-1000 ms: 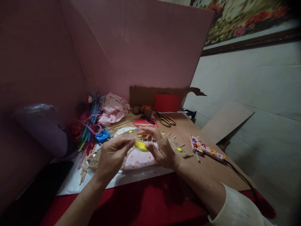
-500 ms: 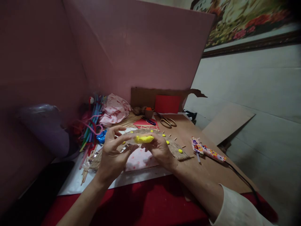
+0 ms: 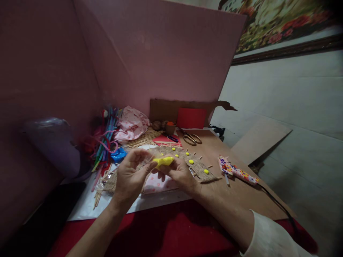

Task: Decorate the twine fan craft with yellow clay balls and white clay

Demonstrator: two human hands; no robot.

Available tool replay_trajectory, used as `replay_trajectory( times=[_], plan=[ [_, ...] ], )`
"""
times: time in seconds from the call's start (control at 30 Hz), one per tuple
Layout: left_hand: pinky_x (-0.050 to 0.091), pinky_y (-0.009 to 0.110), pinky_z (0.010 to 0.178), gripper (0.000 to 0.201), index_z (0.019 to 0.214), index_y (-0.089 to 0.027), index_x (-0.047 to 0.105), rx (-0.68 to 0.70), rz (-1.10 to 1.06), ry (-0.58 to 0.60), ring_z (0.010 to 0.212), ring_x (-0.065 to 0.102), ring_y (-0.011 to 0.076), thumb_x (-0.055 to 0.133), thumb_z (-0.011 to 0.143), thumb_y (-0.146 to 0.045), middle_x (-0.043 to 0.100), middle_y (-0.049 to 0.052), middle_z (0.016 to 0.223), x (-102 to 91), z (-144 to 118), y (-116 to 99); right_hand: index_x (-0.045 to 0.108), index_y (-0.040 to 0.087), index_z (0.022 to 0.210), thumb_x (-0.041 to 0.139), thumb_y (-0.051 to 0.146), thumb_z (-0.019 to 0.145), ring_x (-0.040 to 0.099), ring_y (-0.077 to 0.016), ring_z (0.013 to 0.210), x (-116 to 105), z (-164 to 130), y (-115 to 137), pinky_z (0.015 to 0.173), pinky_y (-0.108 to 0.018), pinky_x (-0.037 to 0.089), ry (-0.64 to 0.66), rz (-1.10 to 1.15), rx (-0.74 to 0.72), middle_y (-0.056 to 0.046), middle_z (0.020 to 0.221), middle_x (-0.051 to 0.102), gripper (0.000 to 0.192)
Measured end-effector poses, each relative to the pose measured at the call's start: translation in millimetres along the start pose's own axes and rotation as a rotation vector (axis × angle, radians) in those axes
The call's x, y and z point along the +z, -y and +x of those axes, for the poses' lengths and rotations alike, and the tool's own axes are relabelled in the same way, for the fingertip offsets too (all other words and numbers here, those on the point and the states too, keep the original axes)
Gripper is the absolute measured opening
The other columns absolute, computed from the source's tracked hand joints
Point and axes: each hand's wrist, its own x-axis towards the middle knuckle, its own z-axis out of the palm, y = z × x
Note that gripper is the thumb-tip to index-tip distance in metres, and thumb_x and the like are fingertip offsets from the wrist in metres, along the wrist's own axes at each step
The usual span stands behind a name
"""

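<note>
Both hands meet over the middle of the table and pinch a lump of yellow clay [image 3: 164,161] between their fingertips. My left hand [image 3: 132,178] grips its left end and my right hand [image 3: 179,173] its right end. Just beneath and behind them lies a curved arch wrapped in jute twine [image 3: 198,170] with small yellow clay dots [image 3: 191,161] stuck along it. A pink dotted cloth [image 3: 158,182] shows under the arch, on a white sheet [image 3: 88,207].
A floral-patterned glue gun [image 3: 234,170] with a black cord lies to the right on brown cardboard. Gold scissors [image 3: 190,138], a red card [image 3: 190,117], bamboo sticks [image 3: 139,140], coloured pipe cleaners [image 3: 105,139], a blue object [image 3: 118,155] and crumpled pink cloth [image 3: 132,125] fill the back. Pink boards wall the left and rear.
The hands drew the yellow clay up from near the arch, closed in around it, and now hold it slightly lower with the fingers tighter together.
</note>
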Motion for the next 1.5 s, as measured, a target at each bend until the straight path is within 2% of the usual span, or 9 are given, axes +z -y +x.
replay_trajectory(
  times=[0.1, 0.2, 0.3, 0.53, 0.7, 0.87, 1.07, 1.2, 1.5],
  plan=[
    [0.052, 0.024, 0.063, 0.040, 0.094, -0.018, 0.058, -0.109, -0.092, -0.037, 0.071, 0.063, 0.0137, 0.079, 0.061, -0.024, 0.064, 0.000, 0.075, -1.2, 2.3, 0.3, 0.057, 0.016, 0.083, 0.069, 0.040, 0.074, 0.056, -0.0092, 0.053, -0.5, 0.5, -0.3, 0.048, -0.022, 0.047, 0.000, 0.006, 0.011, -0.001, 0.069, 0.064, 0.028],
    [0.051, 0.024, 0.058, 0.025, 0.078, -0.014, 0.064, -0.211, -0.080, -0.012, 0.061, 0.062, 0.0131, 0.077, 0.063, -0.029, 0.066, 0.002, 0.068, -3.5, 4.0, 0.7, 0.057, 0.018, 0.089, 0.074, 0.043, 0.068, 0.057, -0.0103, 0.059, -2.7, 0.9, -0.2, 0.050, -0.023, 0.049, -0.010, -0.019, 0.004, 0.000, 0.075, 0.062, 0.037],
    [0.050, 0.023, 0.055, 0.021, 0.068, -0.013, 0.066, -0.223, -0.046, -0.052, 0.058, 0.060, 0.0126, 0.078, 0.061, -0.029, 0.065, 0.001, 0.064, -4.2, 4.1, 2.2, 0.058, 0.019, 0.096, 0.076, 0.045, 0.065, 0.059, -0.0118, 0.070, -5.0, 1.5, 3.0, 0.058, -0.024, 0.051, -0.054, -0.053, -0.033, -0.001, 0.084, 0.061, 0.044],
    [0.046, 0.019, 0.051, 0.020, 0.065, -0.014, 0.066, -0.264, -0.071, -0.069, 0.055, 0.056, 0.0098, 0.080, 0.057, -0.027, 0.063, -0.001, 0.060, -1.7, 3.2, 3.7, 0.060, 0.016, 0.073, 0.070, 0.039, 0.072, 0.052, -0.0083, 0.056, -2.3, -1.4, 8.7, 0.053, -0.021, 0.044, -0.100, -0.131, 0.029, 0.003, 0.064, 0.057, 0.025],
    [0.049, 0.022, 0.059, 0.022, 0.074, -0.014, 0.070, -0.413, -0.171, 0.113, 0.063, 0.060, 0.0125, 0.078, 0.062, -0.030, 0.067, 0.003, 0.069, -4.1, 4.8, 1.5, 0.058, 0.017, 0.071, 0.069, 0.041, 0.073, 0.053, -0.0100, 0.058, -2.0, -1.9, 5.0, 0.056, -0.023, 0.046, -0.184, -0.138, -0.018, 0.002, 0.065, 0.056, 0.027],
    [0.045, 0.021, 0.054, 0.020, 0.065, -0.013, 0.069, -0.381, -0.101, 0.152, 0.057, 0.056, 0.0106, 0.075, 0.066, -0.032, 0.064, 0.002, 0.062, -6.1, 4.3, 1.1, 0.058, 0.018, 0.084, 0.071, 0.043, 0.070, 0.055, -0.0108, 0.063, -6.3, 0.5, 7.2, 0.056, -0.023, 0.047, -0.210, -0.186, -0.083, 0.000, 0.075, 0.059, 0.032],
    [0.047, 0.022, 0.057, 0.018, 0.068, -0.014, 0.072, -0.377, -0.062, 0.143, 0.061, 0.058, 0.0120, 0.076, 0.064, -0.031, 0.067, 0.003, 0.066, -2.4, 3.7, -0.5, 0.058, 0.017, 0.074, 0.067, 0.042, 0.075, 0.048, -0.0078, 0.053, -6.6, 1.3, 10.1, 0.049, -0.020, 0.043, -0.189, -0.196, -0.126, 0.003, 0.063, 0.053, 0.027],
    [0.046, 0.021, 0.055, 0.016, 0.068, -0.014, 0.072, -0.330, -0.041, 0.116, 0.059, 0.057, 0.0115, 0.076, 0.063, -0.029, 0.067, 0.003, 0.065, -1.5, 3.6, -0.6, 0.059, 0.017, 0.075, 0.070, 0.040, 0.073, 0.048, -0.0074, 0.052, -5.0, 0.8, 10.3, 0.048, -0.020, 0.042, -0.171, -0.173, -0.122, 0.003, 0.065, 0.055, 0.026],
    [0.045, 0.021, 0.054, 0.016, 0.068, -0.013, 0.070, -0.258, 0.029, 0.174, 0.060, 0.057, 0.0118, 0.073, 0.067, -0.029, 0.066, 0.004, 0.066, -0.6, 2.2, -1.7, 0.058, 0.017, 0.076, 0.069, 0.037, 0.074, 0.049, -0.0085, 0.055, -4.1, -0.6, 10.5, 0.048, -0.021, 0.043, -0.145, -0.177, -0.118, 0.002, 0.066, 0.054, 0.023]
  ],
)
